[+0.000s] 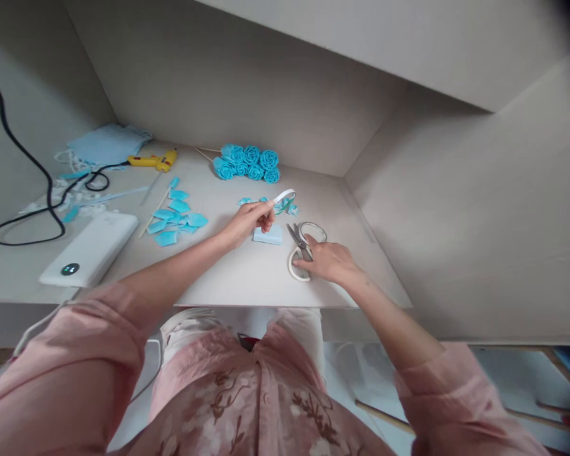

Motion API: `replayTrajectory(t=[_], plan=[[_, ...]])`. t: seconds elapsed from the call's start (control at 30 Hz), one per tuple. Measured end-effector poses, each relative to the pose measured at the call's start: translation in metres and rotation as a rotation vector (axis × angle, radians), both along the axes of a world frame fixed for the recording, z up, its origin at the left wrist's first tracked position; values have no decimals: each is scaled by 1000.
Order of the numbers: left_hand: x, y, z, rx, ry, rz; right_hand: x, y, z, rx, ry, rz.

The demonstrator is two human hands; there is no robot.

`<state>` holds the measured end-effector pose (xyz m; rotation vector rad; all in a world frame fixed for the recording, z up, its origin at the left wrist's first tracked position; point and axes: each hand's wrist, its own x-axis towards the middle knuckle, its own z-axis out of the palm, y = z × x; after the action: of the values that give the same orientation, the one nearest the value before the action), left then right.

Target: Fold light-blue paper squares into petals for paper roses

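Note:
My left hand (251,221) is closed, pinching a narrow white strip (285,194) that curves out beyond the fingertips. Just under that strip lies something thin and green (285,207), among small blue pieces (293,209). A folded light-blue piece of material (268,235) rests on the table below the left hand. To its right are scissors (302,246) with white loop handles and parted blades. My right hand (330,258) has its thumb and fingers on both handles, gripping them low at the tabletop.
Blue rosettes on sticks (249,163) lie at the back. Cut blue petals (178,218) and a thin stick (154,214) are left of centre. Farther left are a yellow glue gun (154,160), a black cable (52,190), blue face masks (107,142) and a white power bank (92,247). Panels enclose the table.

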<state>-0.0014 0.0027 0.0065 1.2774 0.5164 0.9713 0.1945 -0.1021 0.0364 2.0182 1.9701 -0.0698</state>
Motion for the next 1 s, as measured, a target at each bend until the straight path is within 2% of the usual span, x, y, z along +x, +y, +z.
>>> replayTrajectory(t=[0.1,0.17,0.23,0.37,0.43,0.5,0.7,1.0], plan=[[-1,0,2,-5,-2,-14,9,6,0,-5,84,-24],[-2,0,3,-8,-3,-18,21,7,3,14,214,-76],[-3,0,3,-10,0,-23,36,5,6,29,489,-179],[-3,1,1,-15,5,-30,57,-9,8,-1,1283,-385],[-3,1,1,-19,7,-37,60,-16,5,-31,1503,-421],[-2,1,0,-28,5,-51,59,-20,3,-21,1573,-436],[-4,2,-1,-75,-25,-114,66,-18,2,142,1563,-383],[-3,3,0,-147,-69,-162,74,-14,-6,71,1740,-312]])
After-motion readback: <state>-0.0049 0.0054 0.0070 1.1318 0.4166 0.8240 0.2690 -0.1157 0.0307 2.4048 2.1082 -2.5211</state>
